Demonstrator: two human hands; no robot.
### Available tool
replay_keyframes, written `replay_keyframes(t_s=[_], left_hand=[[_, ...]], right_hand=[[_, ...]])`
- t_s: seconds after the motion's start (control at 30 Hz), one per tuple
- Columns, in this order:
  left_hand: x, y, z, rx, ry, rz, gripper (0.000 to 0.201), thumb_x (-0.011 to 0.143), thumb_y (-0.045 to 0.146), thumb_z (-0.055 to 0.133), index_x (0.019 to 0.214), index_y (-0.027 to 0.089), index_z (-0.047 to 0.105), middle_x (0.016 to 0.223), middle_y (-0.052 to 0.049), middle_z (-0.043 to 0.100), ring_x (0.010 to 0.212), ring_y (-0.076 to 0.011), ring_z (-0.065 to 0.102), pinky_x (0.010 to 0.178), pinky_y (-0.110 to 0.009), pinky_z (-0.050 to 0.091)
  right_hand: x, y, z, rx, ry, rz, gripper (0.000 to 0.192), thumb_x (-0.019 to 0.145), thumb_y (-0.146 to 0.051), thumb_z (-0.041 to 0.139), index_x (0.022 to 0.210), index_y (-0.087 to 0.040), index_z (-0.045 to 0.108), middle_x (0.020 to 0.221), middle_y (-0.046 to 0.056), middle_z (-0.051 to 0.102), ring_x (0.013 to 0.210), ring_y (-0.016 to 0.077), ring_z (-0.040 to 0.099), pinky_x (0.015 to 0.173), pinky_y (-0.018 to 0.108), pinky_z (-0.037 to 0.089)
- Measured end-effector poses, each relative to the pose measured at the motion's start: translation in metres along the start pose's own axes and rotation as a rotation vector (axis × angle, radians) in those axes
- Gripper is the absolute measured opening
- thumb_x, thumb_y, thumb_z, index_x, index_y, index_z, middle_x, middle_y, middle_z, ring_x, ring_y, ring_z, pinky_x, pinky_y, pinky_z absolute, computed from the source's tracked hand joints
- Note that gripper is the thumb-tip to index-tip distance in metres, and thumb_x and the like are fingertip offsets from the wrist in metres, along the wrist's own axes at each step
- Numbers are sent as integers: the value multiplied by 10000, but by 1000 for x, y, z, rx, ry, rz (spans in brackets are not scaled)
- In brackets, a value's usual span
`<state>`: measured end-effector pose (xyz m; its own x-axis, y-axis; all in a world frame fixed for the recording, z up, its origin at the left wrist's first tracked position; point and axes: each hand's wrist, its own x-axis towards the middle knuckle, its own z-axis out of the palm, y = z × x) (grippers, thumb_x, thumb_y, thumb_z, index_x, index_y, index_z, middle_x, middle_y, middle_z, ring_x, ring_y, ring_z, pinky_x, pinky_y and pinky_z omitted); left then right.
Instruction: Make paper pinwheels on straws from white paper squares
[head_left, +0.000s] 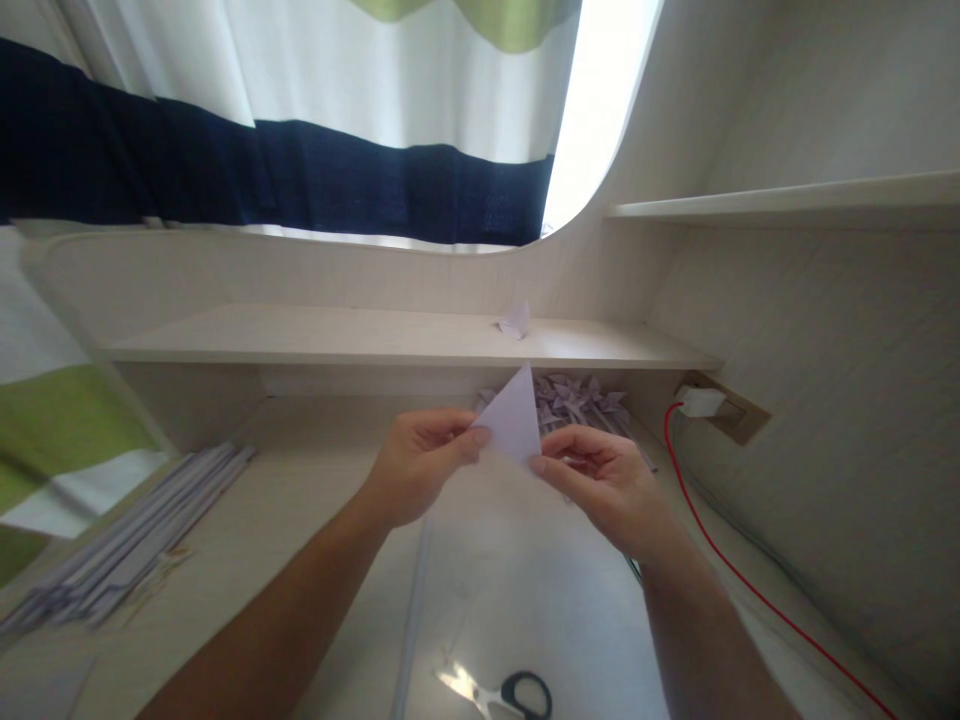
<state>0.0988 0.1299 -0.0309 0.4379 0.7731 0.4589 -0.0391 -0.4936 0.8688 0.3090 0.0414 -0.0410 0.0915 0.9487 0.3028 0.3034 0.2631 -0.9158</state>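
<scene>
Scissors (501, 694) with black handles lie nearest, at the bottom edge of the desk (315, 520), blades toward the left. Just left of them a thin pale strip (415, 610) runs up the desk toward the hands.

Above the desk, both hands hold 1 folded paper (513, 415), a flat, smooth, pale lilac triangle. Its sharp tip points up and slightly right; its long axis runs near upright, base down between the hands. The left hand (420, 468) pinches the lower left corner, thumb and forefinger closed on it, other fingers curled. The right hand (609, 482) pinches the lower right corner the same way, fingertips shut on the edge.

Behind the paper, under the shelf (405, 338), sits a heap of small folded lilac pieces (581, 402), spiky and creased. 1 more folded piece (514, 320) rests on the shelf top. A stack of long paper strips (127, 545) lies at the left, pointing up-right. A red cable (720, 550) runs from a white plug (700, 402) down the right side. The wood is pale and matte. A striped curtain (300, 130) hangs behind.
</scene>
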Motion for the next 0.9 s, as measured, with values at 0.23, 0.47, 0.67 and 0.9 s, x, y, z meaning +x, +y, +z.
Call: replay_keyframes(t_s=[0.23,0.47,0.67,0.9], left_hand=[[-7,4,-2,157,-35,123,129,863,210,725,782,184,822,716,-26,765,650,-149,651,614,-236,500],[-13,8,0,194,29,191,120,866,192,744,925,210,847,795,-36,803,692,-161,699,642,-241,551],[-19,10,-3,56,72,214,136,880,150,735,919,224,842,936,-47,820,855,-186,750,808,-279,597],[-21,4,-6,-17,74,235,143,887,135,730,939,226,827,980,-50,811,916,-198,751,853,-296,594]], right_hand=[[-3,-5,7,-20,163,-283,60,879,-277,795,912,-246,757,1011,63,751,985,245,686,893,413,555],[-5,-9,5,-73,218,-341,55,862,-229,810,847,-268,775,877,49,670,822,221,615,732,386,496],[-8,-13,1,-30,190,-392,169,903,-144,719,898,-293,797,816,48,673,800,229,608,694,382,451],[-6,-8,1,155,94,-205,262,885,-266,773,1142,-296,733,976,60,760,876,239,707,756,382,588]])
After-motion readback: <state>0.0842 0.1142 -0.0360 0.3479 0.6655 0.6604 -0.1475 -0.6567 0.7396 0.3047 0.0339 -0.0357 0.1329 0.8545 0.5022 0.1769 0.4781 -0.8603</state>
